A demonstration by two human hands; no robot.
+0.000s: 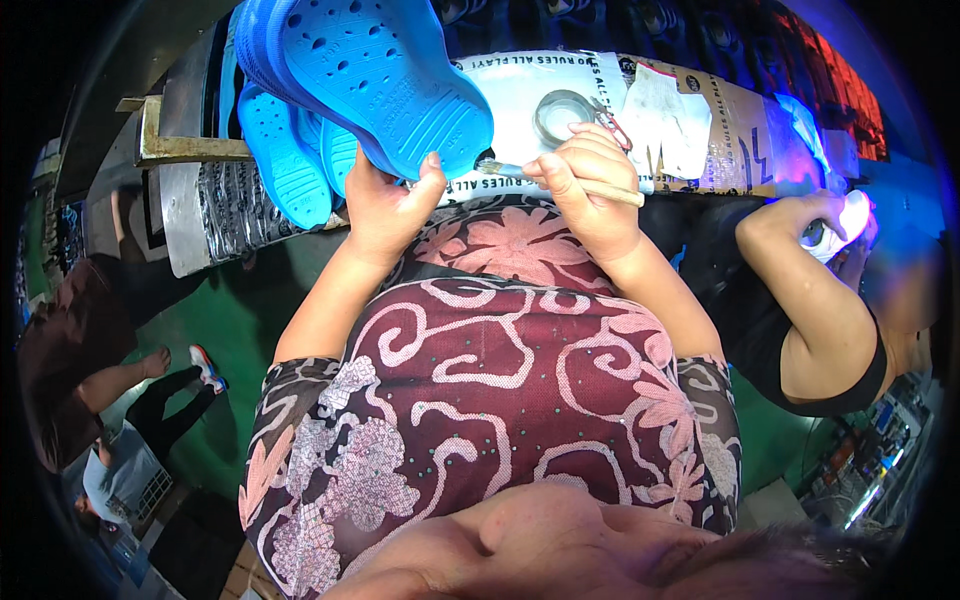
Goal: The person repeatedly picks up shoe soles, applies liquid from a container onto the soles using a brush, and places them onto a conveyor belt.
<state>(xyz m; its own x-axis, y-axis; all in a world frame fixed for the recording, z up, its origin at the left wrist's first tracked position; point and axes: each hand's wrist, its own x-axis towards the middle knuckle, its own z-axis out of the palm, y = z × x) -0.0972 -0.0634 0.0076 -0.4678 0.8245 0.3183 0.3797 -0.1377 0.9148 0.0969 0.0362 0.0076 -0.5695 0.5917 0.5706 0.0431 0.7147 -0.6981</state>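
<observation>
My left hand (pixel 392 205) grips a blue foam clog (pixel 385 85) by its heel end, thumb on the edge and fingers beneath. The clog is tilted up, its inner sole with round holes facing me. In my right hand (pixel 590 185) is a brush (pixel 612 190) with a pale wooden handle, held between thumb and fingers. Its bristle end points left, close to the clog's heel rim; whether they touch I cannot tell. Just beyond the right hand stands a round clear glass dish (pixel 563 115). More blue clogs (pixel 280 165) lie left of the held one.
White printed sheeting (pixel 500 80) covers the work surface, with a pale cloth (pixel 668 115) and brown cardboard (pixel 745 150) to the right. A wooden bar (pixel 190 148) juts in at left. A co-worker's arm (pixel 815 290) is close on my right, holding a white object (pixel 845 225).
</observation>
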